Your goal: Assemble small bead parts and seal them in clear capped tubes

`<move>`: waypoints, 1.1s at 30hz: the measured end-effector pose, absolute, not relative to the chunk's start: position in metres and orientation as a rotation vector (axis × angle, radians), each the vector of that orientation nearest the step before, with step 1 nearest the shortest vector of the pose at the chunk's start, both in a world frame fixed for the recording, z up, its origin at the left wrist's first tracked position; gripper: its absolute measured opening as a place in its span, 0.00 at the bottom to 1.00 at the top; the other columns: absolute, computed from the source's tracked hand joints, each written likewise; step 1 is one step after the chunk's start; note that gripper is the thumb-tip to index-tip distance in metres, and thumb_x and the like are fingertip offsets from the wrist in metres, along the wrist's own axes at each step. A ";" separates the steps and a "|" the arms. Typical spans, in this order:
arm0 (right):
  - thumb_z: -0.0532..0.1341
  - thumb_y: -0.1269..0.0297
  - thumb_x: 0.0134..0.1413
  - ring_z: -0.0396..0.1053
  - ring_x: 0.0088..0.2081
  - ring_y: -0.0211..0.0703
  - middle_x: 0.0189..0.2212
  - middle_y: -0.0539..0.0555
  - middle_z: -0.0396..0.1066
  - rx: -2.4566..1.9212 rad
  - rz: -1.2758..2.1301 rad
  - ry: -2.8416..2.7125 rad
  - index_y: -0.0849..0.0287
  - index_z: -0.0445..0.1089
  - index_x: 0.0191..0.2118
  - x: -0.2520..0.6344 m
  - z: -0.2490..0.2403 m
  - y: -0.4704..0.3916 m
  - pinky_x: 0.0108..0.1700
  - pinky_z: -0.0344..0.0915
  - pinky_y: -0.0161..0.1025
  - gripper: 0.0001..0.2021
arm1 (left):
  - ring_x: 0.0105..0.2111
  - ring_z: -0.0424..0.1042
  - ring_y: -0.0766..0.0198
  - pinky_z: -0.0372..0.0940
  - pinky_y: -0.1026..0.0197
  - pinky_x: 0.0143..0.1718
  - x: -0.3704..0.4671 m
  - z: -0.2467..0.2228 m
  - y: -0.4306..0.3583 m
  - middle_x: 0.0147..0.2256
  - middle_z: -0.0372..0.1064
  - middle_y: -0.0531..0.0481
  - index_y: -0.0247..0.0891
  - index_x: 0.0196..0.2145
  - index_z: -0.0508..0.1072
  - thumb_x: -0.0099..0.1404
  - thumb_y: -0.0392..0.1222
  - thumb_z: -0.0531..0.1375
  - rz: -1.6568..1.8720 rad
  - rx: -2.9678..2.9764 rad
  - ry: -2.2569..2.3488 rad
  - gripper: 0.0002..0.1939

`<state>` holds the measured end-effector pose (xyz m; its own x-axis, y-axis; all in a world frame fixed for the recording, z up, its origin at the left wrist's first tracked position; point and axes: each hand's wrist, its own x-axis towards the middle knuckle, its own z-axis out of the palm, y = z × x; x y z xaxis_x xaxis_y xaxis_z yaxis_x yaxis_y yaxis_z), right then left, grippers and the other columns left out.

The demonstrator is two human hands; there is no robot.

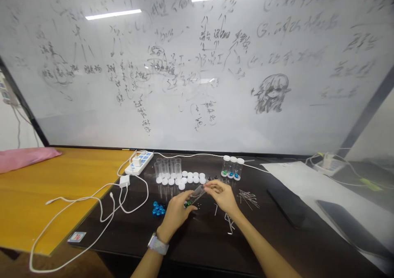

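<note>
Over the middle of the dark table, a clear plastic tube (198,192) is held tilted between my two hands. My left hand (177,209) is closed around its lower part, with thumb and fingers on either side. Something green (187,203) shows by the left fingertips; whether it is inside the tube I cannot tell. My right hand (222,194) pinches at the tube's upper end, and its fingertips hide whatever is there. Left of my left hand lies a cluster of shiny blue balls (158,208). Beyond the hands are several white caps (190,177).
Empty clear tubes (168,167) stand at the back; three capped tubes (233,168) with coloured balls stand further right. Thin pins (248,198) and bent hex keys (229,224) lie rightward. White cables (101,204) loop left from a power strip (139,163). A phone (347,222) lies right.
</note>
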<state>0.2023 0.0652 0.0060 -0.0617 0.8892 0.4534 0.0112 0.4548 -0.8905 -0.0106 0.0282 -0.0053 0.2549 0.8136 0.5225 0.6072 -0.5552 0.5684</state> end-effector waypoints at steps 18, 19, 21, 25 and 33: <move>0.58 0.56 0.62 0.75 0.37 0.49 0.36 0.57 0.78 -0.988 0.528 -1.602 0.57 0.74 0.41 0.207 0.007 0.067 0.41 0.69 0.43 0.12 | 0.41 0.78 0.54 0.73 0.51 0.45 -0.013 -0.011 0.033 0.44 0.78 0.48 0.46 0.53 0.71 0.56 0.39 0.70 1.291 2.166 1.353 0.27; 0.58 0.56 0.62 0.75 0.36 0.49 0.35 0.57 0.78 -1.036 0.506 -1.599 0.57 0.74 0.41 0.208 0.005 0.069 0.39 0.69 0.42 0.12 | 0.40 0.79 0.54 0.73 0.51 0.45 -0.013 -0.012 0.034 0.43 0.78 0.48 0.46 0.53 0.71 0.56 0.40 0.70 1.306 2.153 1.361 0.26; 0.57 0.58 0.61 0.75 0.34 0.48 0.34 0.56 0.78 -1.143 0.441 -1.612 0.57 0.74 0.41 0.213 -0.002 0.075 0.38 0.69 0.42 0.11 | 0.39 0.79 0.53 0.74 0.51 0.43 -0.014 -0.012 0.035 0.41 0.78 0.48 0.45 0.52 0.71 0.57 0.41 0.70 1.344 2.126 1.383 0.25; 0.55 0.64 0.59 0.73 0.34 0.47 0.32 0.54 0.75 -1.296 0.289 -1.747 0.57 0.72 0.44 0.221 -0.014 0.085 0.41 0.67 0.43 0.11 | 0.38 0.80 0.54 0.74 0.52 0.41 -0.012 -0.011 0.036 0.39 0.78 0.48 0.43 0.51 0.71 0.58 0.44 0.69 1.407 2.097 1.419 0.24; 0.58 0.69 0.62 0.67 0.47 0.53 0.43 0.61 0.71 -1.274 0.022 -2.308 0.59 0.69 0.54 0.188 -0.005 0.093 0.51 0.61 0.43 0.15 | 0.35 0.79 0.53 0.73 0.53 0.38 -0.014 -0.012 0.038 0.38 0.78 0.46 0.42 0.52 0.70 0.62 0.47 0.66 1.513 2.101 1.588 0.22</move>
<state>0.1879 0.0927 -0.0046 -0.4373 0.7973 0.4161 0.7891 0.5621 -0.2477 -0.0136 0.0380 -0.0117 -0.0403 0.7735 0.6325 0.6695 -0.4490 0.5918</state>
